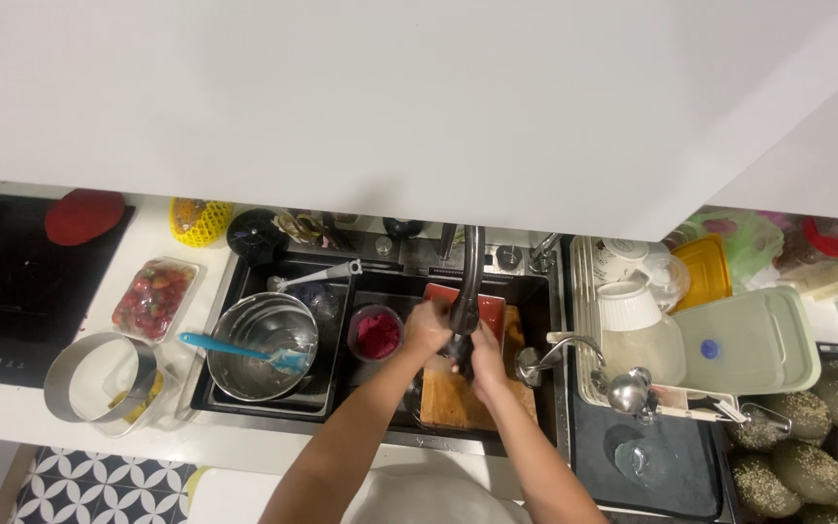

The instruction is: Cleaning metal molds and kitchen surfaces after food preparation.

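Dark steel tap spout arcs over your hands in the sink: left hand curled around something unclear, right hand closed beside it, above the wooden board; keep both low under the spout to limit splashing

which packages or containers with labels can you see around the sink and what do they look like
Berry tray: left of the sink, clear rectangular plastic, red fruit inside.
Net-wrapped item: back counter, round, yellow mesh.
Lidded box: right, on the rack, pale green, blue round sticker.
Orange lid: behind the box, square.
No screens or signs.
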